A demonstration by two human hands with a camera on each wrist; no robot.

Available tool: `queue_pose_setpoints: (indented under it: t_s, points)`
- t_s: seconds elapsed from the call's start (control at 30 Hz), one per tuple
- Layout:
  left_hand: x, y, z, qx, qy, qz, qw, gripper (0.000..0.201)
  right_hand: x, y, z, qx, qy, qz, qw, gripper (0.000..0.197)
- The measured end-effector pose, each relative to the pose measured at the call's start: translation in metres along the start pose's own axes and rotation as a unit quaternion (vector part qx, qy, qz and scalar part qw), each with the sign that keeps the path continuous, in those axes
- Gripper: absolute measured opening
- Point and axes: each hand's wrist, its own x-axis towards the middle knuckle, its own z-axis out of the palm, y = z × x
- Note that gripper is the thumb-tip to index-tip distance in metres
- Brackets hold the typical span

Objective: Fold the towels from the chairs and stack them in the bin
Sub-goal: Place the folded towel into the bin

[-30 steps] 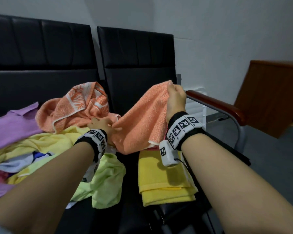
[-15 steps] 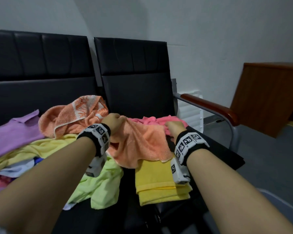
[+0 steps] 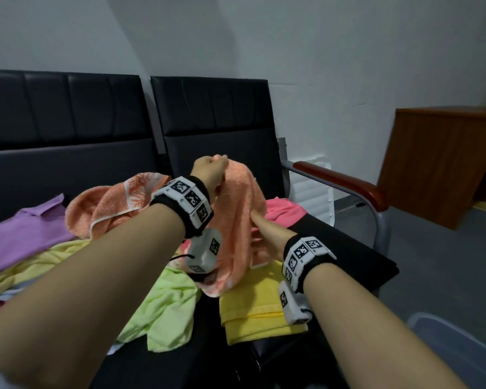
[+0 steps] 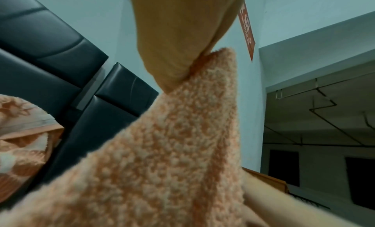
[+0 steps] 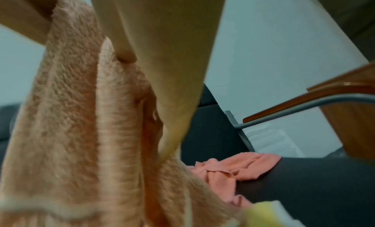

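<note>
My left hand is raised in front of the chair back and pinches a corner of the plain orange towel, as the left wrist view shows. The towel hangs down from it over the folded yellow towel on the seat. My right hand is lower, its straight fingers pushed into the hanging towel's middle, with the tips hidden in the cloth. A grey bin shows at the bottom right.
A pink towel lies at the back of the seat. A patterned orange towel, purple cloth, pale yellow and green towels are heaped on the left chair. A wooden armrest and a brown cabinet stand to the right.
My left hand has lifted the orange towel's corner from seat height up to the chair back. My right hand has moved left, against the towel's middle.
</note>
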Motion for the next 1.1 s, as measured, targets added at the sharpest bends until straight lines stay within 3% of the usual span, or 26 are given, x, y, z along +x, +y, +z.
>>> queue_pose_setpoints:
  t_s: [0.13,0.23,0.3,0.33,0.37,0.43,0.47,0.53,0.67,0.8,0.9,1.0,1.1]
  points:
    - [-0.01,-0.006,-0.002,-0.009,-0.076,-0.048,0.996,0.02,-0.005,-0.018,0.008,0.155,0.021,-0.11,0.981,0.03]
    - [-0.018,-0.02,-0.012,0.134,-0.101,-0.093,0.981,0.067,-0.011,-0.026,0.012,0.17,0.019,-0.151,0.974,0.027]
    - [-0.023,-0.027,-0.018,0.19,-0.167,-0.144,0.957,0.108,-0.012,-0.028,0.013,0.156,0.036,-0.164,0.973,0.032]
    - [-0.026,-0.028,-0.02,0.192,-0.205,-0.171,0.944,0.117,-0.012,-0.029,0.014,0.152,0.043,-0.164,0.974,0.034]
    - [-0.032,-0.027,-0.02,0.187,-0.232,-0.191,0.935,0.109,-0.013,-0.031,0.015,0.153,0.047,-0.161,0.974,0.035]
    - [-0.04,-0.025,-0.022,0.168,-0.246,-0.196,0.934,0.059,-0.013,-0.034,0.016,0.176,0.043,-0.142,0.973,0.036]
    - [-0.039,-0.027,-0.023,0.154,-0.241,-0.193,0.939,0.046,-0.012,-0.035,0.016,0.193,0.038,-0.132,0.972,0.036]
    - [-0.042,-0.026,-0.026,0.136,-0.211,-0.191,0.949,0.049,-0.01,-0.037,0.016,0.21,0.037,-0.117,0.97,0.036]
    - [-0.014,-0.04,-0.038,0.15,-0.132,-0.166,0.966,0.098,-0.012,-0.038,0.01,0.203,0.069,-0.119,0.969,0.036]
    - [-0.012,-0.037,-0.042,0.145,-0.126,-0.176,0.966,0.092,-0.011,-0.032,0.002,0.128,0.111,-0.133,0.977,0.043]
    - [-0.011,-0.037,-0.043,0.135,-0.149,-0.188,0.961,0.093,-0.01,-0.025,-0.002,0.082,0.142,-0.135,0.977,0.037]
    - [-0.027,-0.032,-0.043,0.103,-0.172,-0.196,0.96,0.057,-0.009,-0.024,-0.004,0.095,0.145,-0.124,0.977,0.032]
    - [-0.038,-0.032,-0.04,0.061,-0.215,-0.207,0.952,0.023,-0.01,-0.023,0.002,0.108,0.133,-0.107,0.979,0.039]
